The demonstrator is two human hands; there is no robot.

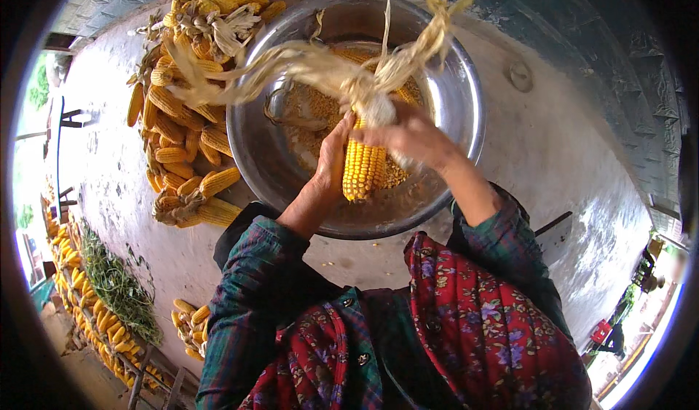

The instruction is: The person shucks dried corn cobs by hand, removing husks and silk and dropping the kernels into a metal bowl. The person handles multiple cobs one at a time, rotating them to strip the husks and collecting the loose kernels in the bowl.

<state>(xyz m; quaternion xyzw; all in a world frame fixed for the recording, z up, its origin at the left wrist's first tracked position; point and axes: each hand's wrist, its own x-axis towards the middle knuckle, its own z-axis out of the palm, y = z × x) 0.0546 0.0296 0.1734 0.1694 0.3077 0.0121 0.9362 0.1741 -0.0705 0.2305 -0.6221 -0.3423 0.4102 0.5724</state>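
An ear of yellow corn (pixel 364 167) points towards me over a wide steel basin (pixel 458 104). My left hand (pixel 332 153) grips its left side, with the thumb up along the kernels. Across its upper right part lie the fingers of my right hand (pixel 418 139), blurred by motion. Something pale shows on both sides of that hand; the blur hides what it is and whether the hand holds it. Long dry husks (pixel 306 63) spread from the ear's far end, out past the basin's left rim. Loose corn kernels (pixel 396 176) and more ears lie inside the basin, partly hidden by hands and husks.
A large heap of corn ears (pixel 172 104), some with husks tied together, lies against the basin's left side. A smaller bunch (pixel 194 322) is on the concrete floor (pixel 546 137) near my left elbow. Farther left are green stalks (pixel 117 284) and hanging rows of corn (pixel 101 322).
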